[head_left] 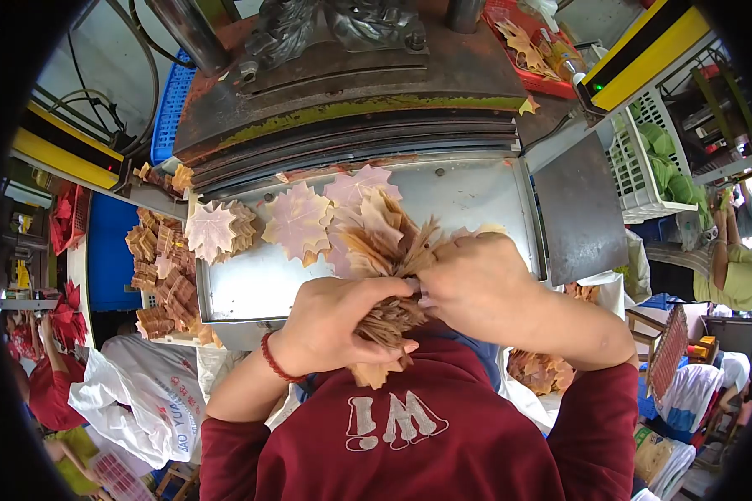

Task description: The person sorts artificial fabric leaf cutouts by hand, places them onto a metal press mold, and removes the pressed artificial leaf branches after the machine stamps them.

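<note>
A bundle of brown and tan leaf-shaped pieces point(388, 319) is clasped in my left hand point(330, 321), its fingers wrapped round the stack. My right hand point(476, 275) pinches the upper part of the same bundle, its fingertips meeting my left thumb. What lies between those fingertips is too small to tell. Pale maple-leaf shapes point(297, 221) lie on the metal tray point(468, 192) beyond my hands, some of them in loose layers. A neat stack of pale leaves point(213, 230) stands at the tray's left corner.
A heavy press point(351, 92) rises behind the tray, with yellow-black bars point(643, 54) at both sides. Bundled leaves point(167, 275) are piled at left. A red basket point(551, 83), a white crate point(635, 171) and a grey plate point(578, 209) are on the right. Other people sit at both edges.
</note>
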